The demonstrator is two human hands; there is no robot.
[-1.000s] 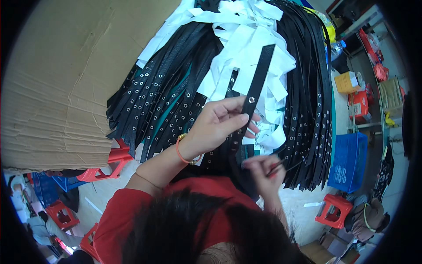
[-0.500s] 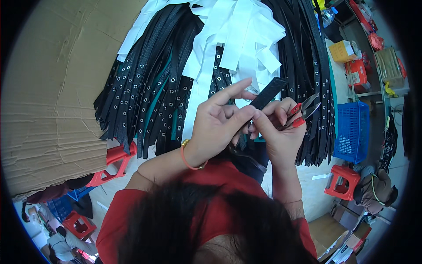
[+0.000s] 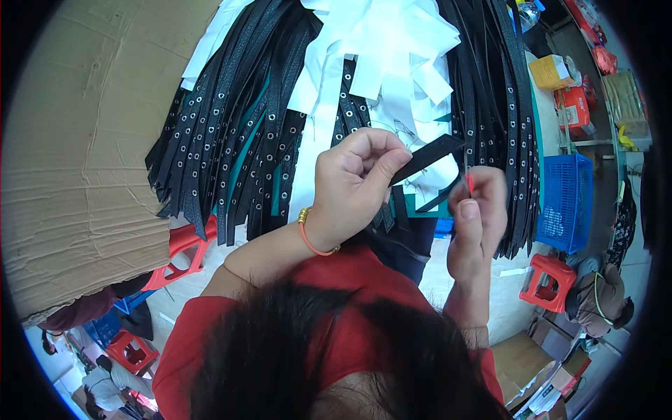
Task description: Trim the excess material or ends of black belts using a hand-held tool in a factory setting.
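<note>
My left hand (image 3: 357,178) pinches a black strap (image 3: 432,155) between thumb and fingertips, its slanted end pointing up to the right. Close by that end, my right hand (image 3: 479,227) is closed around small red-handled scissors (image 3: 470,185), blurred by motion and mostly hidden in the fingers. Below and beyond both hands lie many black straps with metal eyelets (image 3: 231,133), bunched on the left, with another bunch of black straps (image 3: 521,133) on the right. White strips (image 3: 381,49) are heaped between the bunches.
A large cardboard sheet (image 3: 77,147) covers the left side. At right stand a blue plastic basket (image 3: 565,203), a red stool (image 3: 548,283) and shelves with a yellow box (image 3: 549,72) and a red box (image 3: 575,112). Other people (image 3: 598,297) sit in the background.
My right hand has come away from the strap, down and right, turning the scissors upright in its grip. My left hand keeps the strap, which now lies flatter toward the right.
</note>
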